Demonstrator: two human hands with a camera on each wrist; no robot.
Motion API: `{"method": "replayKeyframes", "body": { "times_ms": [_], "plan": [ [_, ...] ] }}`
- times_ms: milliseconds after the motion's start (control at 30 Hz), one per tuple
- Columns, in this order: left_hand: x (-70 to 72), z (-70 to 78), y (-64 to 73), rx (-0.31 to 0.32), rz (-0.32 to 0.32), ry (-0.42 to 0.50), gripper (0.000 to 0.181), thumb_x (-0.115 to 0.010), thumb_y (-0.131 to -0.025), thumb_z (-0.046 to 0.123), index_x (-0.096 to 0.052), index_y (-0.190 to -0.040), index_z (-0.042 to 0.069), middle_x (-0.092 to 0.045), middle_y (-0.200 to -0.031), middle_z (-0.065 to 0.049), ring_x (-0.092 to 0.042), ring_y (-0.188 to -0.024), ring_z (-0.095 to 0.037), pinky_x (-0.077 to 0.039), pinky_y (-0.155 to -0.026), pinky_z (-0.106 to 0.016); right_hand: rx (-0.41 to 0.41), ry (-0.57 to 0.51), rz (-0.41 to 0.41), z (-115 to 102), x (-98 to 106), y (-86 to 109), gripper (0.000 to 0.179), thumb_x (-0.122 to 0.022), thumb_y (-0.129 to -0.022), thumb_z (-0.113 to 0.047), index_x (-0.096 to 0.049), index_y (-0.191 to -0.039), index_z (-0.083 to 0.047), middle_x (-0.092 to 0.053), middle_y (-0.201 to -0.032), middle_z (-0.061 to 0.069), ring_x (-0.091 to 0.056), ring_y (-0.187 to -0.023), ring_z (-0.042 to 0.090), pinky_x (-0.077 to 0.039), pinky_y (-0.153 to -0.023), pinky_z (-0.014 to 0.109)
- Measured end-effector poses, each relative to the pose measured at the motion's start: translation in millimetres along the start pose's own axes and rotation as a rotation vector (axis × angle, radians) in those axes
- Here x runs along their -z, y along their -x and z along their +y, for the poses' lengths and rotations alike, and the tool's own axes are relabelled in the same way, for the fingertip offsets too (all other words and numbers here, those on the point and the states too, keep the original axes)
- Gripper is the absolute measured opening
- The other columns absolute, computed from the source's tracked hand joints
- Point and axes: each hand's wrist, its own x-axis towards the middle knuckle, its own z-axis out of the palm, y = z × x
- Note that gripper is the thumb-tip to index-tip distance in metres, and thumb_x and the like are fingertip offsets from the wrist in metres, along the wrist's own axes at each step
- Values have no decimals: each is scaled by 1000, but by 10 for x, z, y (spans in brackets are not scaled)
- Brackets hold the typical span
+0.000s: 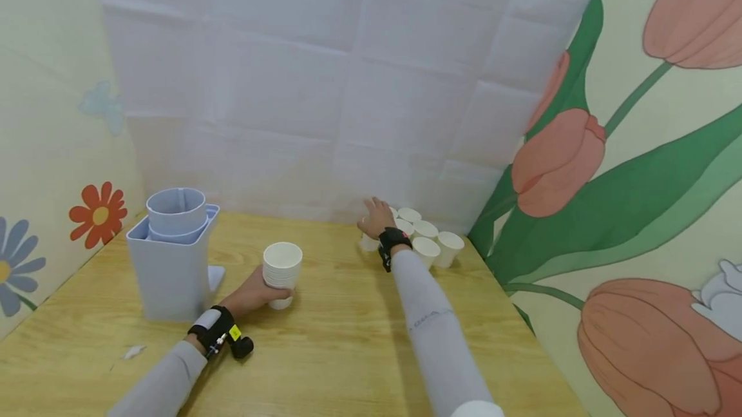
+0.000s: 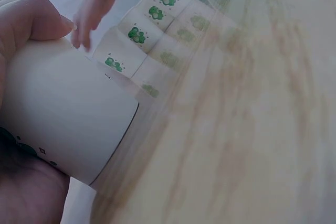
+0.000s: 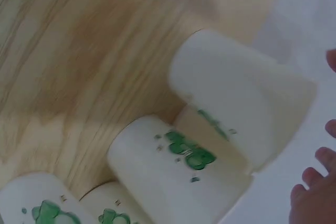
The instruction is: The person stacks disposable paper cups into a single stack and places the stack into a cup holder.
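Observation:
My left hand (image 1: 254,293) grips a stack of white paper cups (image 1: 283,257) near the front middle of the table, thumb curled round its side. In the left wrist view, the stack's lowest cup (image 2: 68,108) has a green print low on its wall. My right hand (image 1: 378,218) is at the back, over the left end of a group of single white cups (image 1: 426,249). The right wrist view has its fingertips (image 3: 326,156) spread and apart from the nearest cup (image 3: 236,93). Green prints mark several cups there.
A pale blue bin (image 1: 171,275) with a round container (image 1: 176,211) in its top stands on the left of the wooden table (image 1: 336,339). A white scrap (image 1: 134,352) lies in front of it. White sheeting (image 1: 290,95) hangs behind, with a flowered wall (image 1: 637,211) on the right.

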Motion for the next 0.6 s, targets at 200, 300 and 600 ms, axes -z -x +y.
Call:
{"method": "replayKeyframes", "body": {
  "times_ms": [200, 300, 600],
  "plan": [
    [-3, 1, -5, 6, -4, -14, 68, -80, -79, 3, -44, -136, -11, -62, -121, -21, -58, -107, -21, -45, -99, -41, 53, 153, -128, 159, -194, 10, 79, -67, -94, -29, -29, -157, 1, -28, -162, 28, -28, -149, 42, -20, -123, 48],
    [-10, 0, 0, 18, -9, -18, 69, -79, -80, 3, -43, -137, -11, -61, -123, -22, -57, -108, -22, -45, -100, -42, 23, 112, -147, 193, -251, 21, 81, -67, -94, -29, -28, -158, 0, -28, -162, 27, -27, -149, 44, -22, -123, 51],
    [18, -6, -11, -11, -7, -10, 65, -79, -80, 2, -46, -134, -11, -62, -120, -21, -59, -106, -19, -45, -100, -40, 26, 103, -91, 206, -349, -16, 76, -67, -94, -29, -32, -156, -1, -33, -160, 25, -28, -148, 45, -21, -122, 56]
  ]
}}
